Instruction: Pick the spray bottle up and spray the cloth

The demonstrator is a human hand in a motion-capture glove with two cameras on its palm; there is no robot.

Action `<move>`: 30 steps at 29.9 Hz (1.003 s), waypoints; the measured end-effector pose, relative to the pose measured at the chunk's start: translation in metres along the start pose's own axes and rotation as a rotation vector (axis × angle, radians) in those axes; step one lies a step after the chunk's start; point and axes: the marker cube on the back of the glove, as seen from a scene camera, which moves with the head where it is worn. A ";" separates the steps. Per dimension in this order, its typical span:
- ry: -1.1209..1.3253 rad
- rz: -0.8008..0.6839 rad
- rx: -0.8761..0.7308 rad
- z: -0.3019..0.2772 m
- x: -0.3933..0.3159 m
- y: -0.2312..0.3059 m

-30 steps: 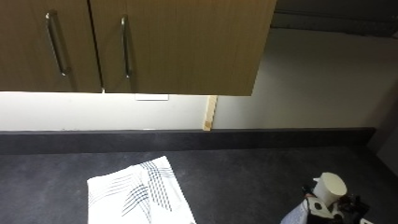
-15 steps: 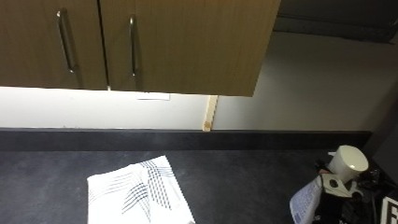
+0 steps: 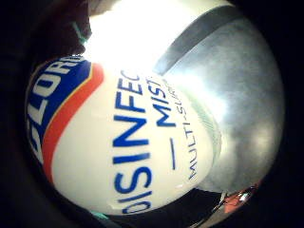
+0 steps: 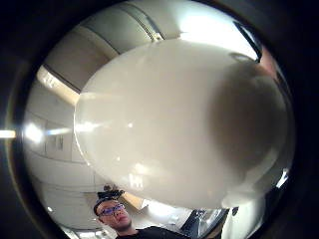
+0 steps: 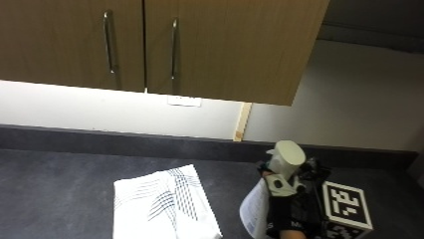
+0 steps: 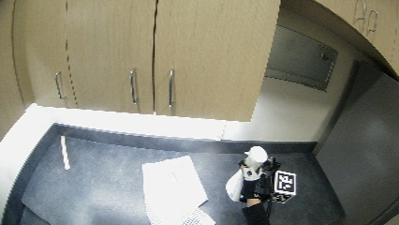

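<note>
- Outside view: your gloved right hand (image 5: 283, 209) is curled round the spray bottle (image 5: 275, 199) and holds it upright, lifted above the dark tabletop (image 5: 59, 189) at its right part. The bottle's white cap (image 5: 289, 153) points up, in front of the dark backsplash strip (image 5: 99, 139).
- Still there: the white cloth (image 5: 164, 204) with dark stripes lies flat on the tabletop, to the left of the bottle and apart from it. You are not touching it.
- Behind them, wooden wall cabinets (image 5: 218, 50) with two metal handles (image 5: 173, 47) hang over a lit white wall.
- Wide outside view: the same hand (image 6: 250, 187) grips the bottle (image 6: 248, 173) near the right end of the tabletop (image 6: 93, 187). The cloth (image 6: 173, 187) spreads across the middle, just left of the bottle. A thin pale strip (image 6: 64, 152) lies well apart at the far left.
- Little finger side palm view: the bottle's label (image 3: 128, 142) fills most of the frame, white with blue lettering and a blue and orange band, so it sits close against your palm. Beside it you see the grey tabletop (image 3: 247, 95).
- Thumb side palm view: the bottle's smooth white body (image 4: 184, 124) fills the centre, again close to the palm. The ceiling and walls show around it.
- Your bare hand does not show in any view.
</note>
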 end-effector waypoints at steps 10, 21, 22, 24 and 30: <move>0.031 -0.006 -0.253 0.086 0.010 0.017; 0.334 0.164 -0.459 0.111 0.029 0.011; 0.401 0.205 -0.489 0.114 0.036 0.008; 0.563 0.308 -0.558 0.117 0.056 0.002; 1.017 0.625 -0.726 0.118 0.105 -0.001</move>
